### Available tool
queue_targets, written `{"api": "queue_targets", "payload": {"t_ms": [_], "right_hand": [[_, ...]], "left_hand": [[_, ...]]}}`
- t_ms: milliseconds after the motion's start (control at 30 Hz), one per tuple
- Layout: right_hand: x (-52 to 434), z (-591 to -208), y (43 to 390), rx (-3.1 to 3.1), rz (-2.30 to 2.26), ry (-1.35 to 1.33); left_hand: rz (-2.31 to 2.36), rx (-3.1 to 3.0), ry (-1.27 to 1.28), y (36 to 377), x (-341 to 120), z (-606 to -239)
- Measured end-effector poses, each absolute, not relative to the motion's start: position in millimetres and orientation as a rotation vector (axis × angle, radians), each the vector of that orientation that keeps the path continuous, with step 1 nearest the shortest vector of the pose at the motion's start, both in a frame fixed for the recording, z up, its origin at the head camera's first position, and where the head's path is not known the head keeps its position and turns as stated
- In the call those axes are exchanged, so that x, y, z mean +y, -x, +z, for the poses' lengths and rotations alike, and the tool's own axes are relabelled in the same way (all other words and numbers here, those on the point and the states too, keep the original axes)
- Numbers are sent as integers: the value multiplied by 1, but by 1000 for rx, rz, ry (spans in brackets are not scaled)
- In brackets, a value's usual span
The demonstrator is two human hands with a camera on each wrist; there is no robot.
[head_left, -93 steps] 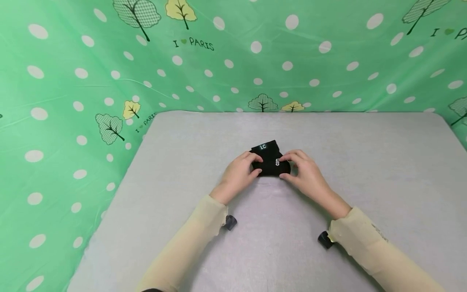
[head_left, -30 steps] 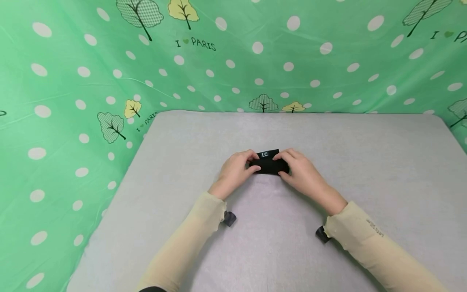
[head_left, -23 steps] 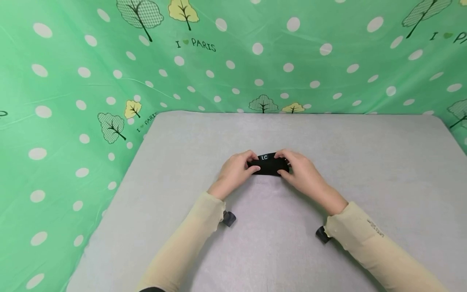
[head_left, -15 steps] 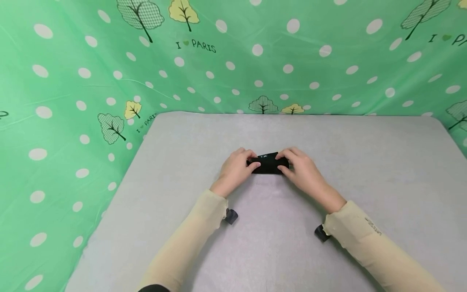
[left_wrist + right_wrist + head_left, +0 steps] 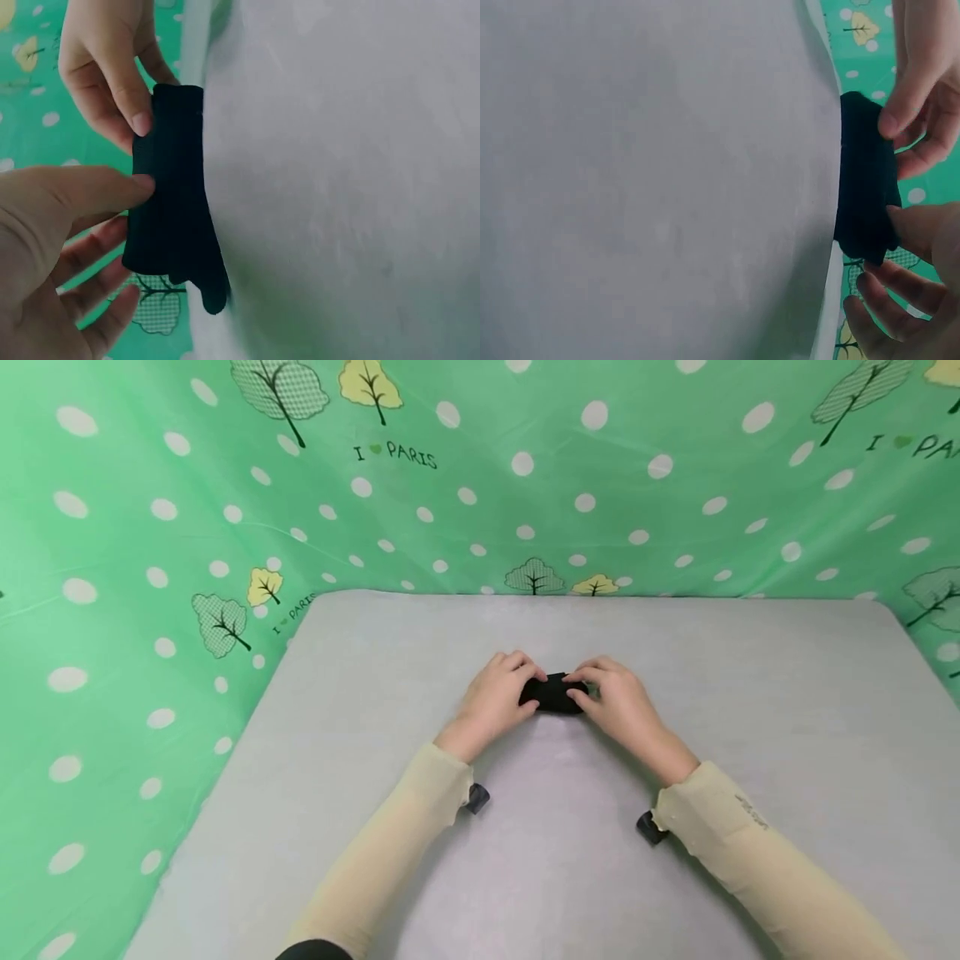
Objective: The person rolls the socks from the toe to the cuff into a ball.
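A black sock (image 5: 555, 693), folded into a compact bundle, lies on the table between both hands. My left hand (image 5: 493, 700) grips its left end, thumb on the near side and fingers over the far side. At the right end, my right hand (image 5: 624, 703) pinches the fabric between thumb and fingers. In the left wrist view the sock (image 5: 172, 180) looks like a dark roll with a narrow rounded flap hanging at one end. The right wrist view shows the sock (image 5: 868, 172) with both thumbs against it. No white lettering shows on it now.
The grey table (image 5: 570, 860) spreads around the hands. A green dotted curtain (image 5: 465, 468) with printed trees hangs behind it and along the left. Small black wrist pieces (image 5: 477, 798) stick out by both beige sleeves (image 5: 397, 843).
The sock has been folded from a wider shape with white lettering into a smaller bundle, its lettered cuff turned out of sight. Both hands have stayed on it and come slightly closer together.
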State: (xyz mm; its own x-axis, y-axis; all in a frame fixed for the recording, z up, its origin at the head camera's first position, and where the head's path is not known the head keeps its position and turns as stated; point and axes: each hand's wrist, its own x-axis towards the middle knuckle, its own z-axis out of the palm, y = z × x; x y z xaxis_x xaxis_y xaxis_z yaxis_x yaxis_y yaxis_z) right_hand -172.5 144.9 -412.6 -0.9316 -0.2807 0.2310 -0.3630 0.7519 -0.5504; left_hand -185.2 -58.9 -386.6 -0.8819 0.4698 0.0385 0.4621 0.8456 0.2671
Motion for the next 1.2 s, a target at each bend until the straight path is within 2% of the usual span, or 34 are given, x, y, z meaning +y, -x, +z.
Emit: {"api": "queue_targets", "payload": {"t_ms": [200, 433, 733, 967, 1200], "right_hand": [[138, -418, 168, -2813, 952, -544], [136, -418, 163, -2785, 1029, -603], [145, -409, 181, -2970, 983, -598], [140, -411, 192, -2933, 1030, -628], [144, -402, 186, -2914, 1216, -597]], "left_hand": [[234, 3027, -803, 179, -63, -388], [258, 3051, -683, 183, -64, -391], [354, 3033, -629, 199, -54, -387], [275, 3040, -669, 201, -57, -387], [314, 2937, -769, 191, -59, -382]]}}
